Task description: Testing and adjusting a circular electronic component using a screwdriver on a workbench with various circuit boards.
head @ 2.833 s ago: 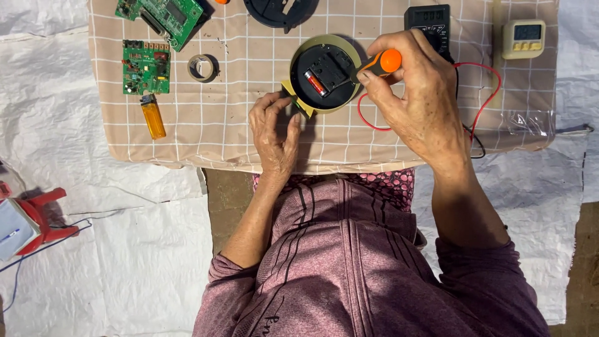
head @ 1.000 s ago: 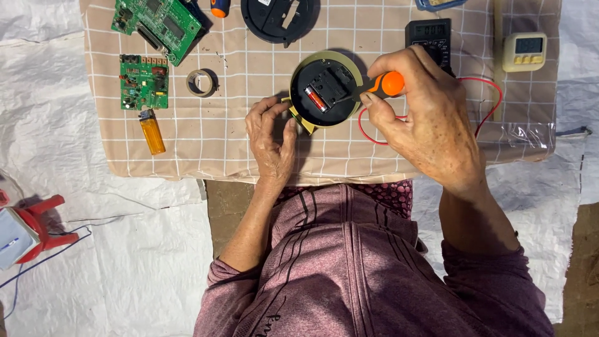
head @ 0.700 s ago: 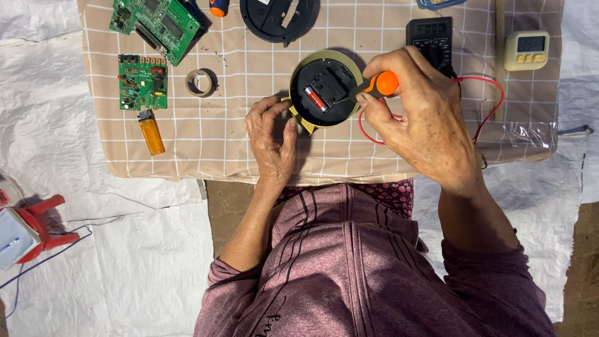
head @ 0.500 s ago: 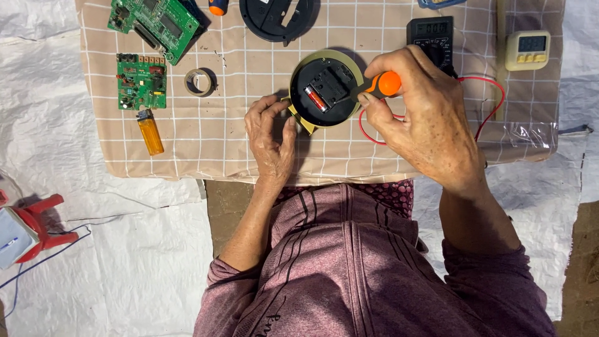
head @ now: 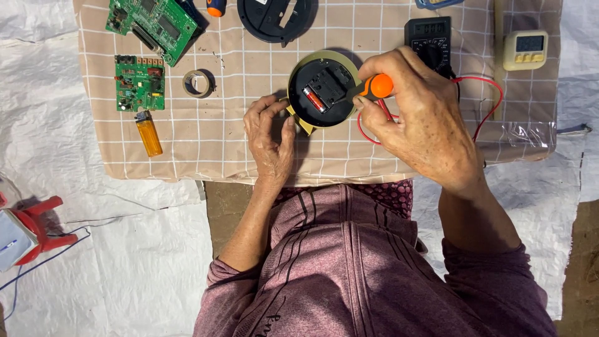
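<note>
— While our right hand [head: 419, 118] grips the orange-handled screwdriver [head: 372, 87], its tip sits in the clock movement [head: 324, 87] at the counter's [head: 224, 146] middle; the battery is fitted, the back cover [head: 274, 19] lies off.

— Our left hand [head: 269, 134], fingers curled, steadies the clock's rim. Against the earlier frame, we note almost no shift.

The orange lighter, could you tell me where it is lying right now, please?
In the head view, the orange lighter lies on the checked cloth, on the left, just below the small green circuit board and left of the tape roll.
</note>
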